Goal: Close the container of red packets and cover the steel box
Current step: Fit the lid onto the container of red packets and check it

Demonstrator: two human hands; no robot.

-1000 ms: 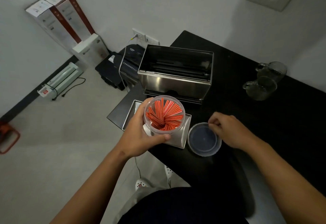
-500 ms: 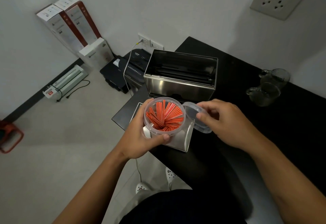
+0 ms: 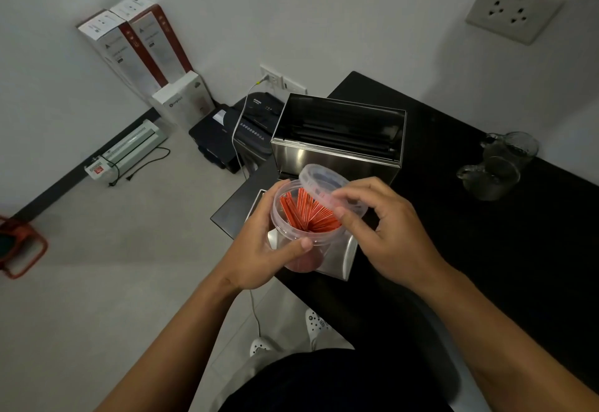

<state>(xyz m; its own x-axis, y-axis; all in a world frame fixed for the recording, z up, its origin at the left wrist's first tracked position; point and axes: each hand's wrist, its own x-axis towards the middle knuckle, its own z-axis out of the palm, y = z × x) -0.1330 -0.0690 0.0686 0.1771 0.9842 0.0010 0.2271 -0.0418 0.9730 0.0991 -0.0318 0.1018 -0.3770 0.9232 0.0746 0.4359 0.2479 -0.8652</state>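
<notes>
My left hand (image 3: 259, 249) grips a clear round container (image 3: 293, 233) filled with red packets (image 3: 308, 214), held above the table's near-left corner. My right hand (image 3: 382, 233) holds the clear round lid (image 3: 324, 184), tilted over the container's far right rim and partly covering the opening. Behind them an open steel box (image 3: 337, 142) stands on the black table (image 3: 486, 249), its top uncovered. A flat steel cover (image 3: 343, 256) lies on the table under my hands, mostly hidden by them.
Two glass mugs (image 3: 496, 165) stand at the right on the table. On the floor to the left are a black shredder (image 3: 252, 126), white and red cartons (image 3: 139, 48), a laminator (image 3: 126, 149) and a red stool (image 3: 19, 249). A white cable hangs beside the table edge.
My right hand picked the lid up from the table and carried it left, over the container's rim. The left hand kept holding the container.
</notes>
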